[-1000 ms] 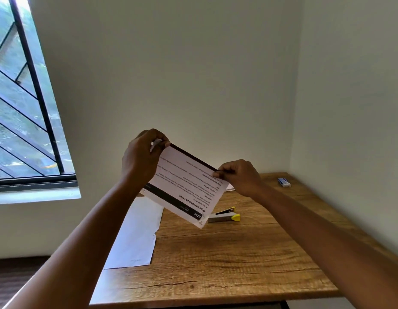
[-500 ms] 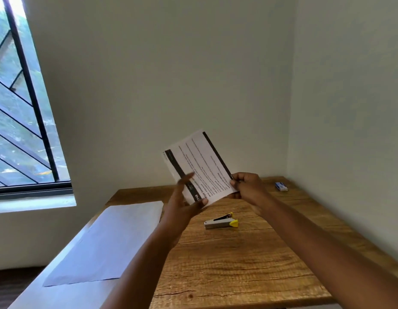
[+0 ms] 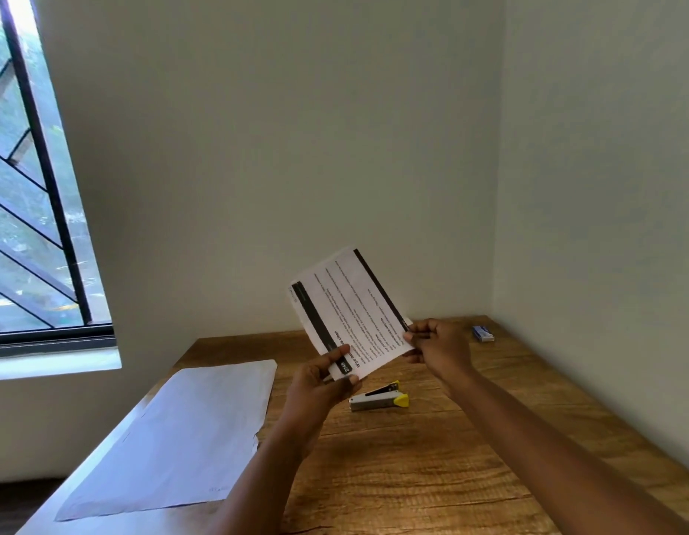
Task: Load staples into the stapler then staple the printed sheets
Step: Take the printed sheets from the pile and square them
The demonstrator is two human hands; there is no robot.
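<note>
Now regripped by left hand and right hand, both pinching corners, printed sheets could fan out of alignment before reaching the stapler

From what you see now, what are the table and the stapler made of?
Table: looks like wood or wood-look laminate, matte, with brown grain lines and knots. Stapler: seems grey metal body with a dull sheen, black top, and a yellow end, probably plastic.

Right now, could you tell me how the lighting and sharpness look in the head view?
Head view: daylight enters from the window on the left; the wide lens bends its bars; the small print on the printed sheets is too soft to read; the stapler casts little shadow on the table.
</note>
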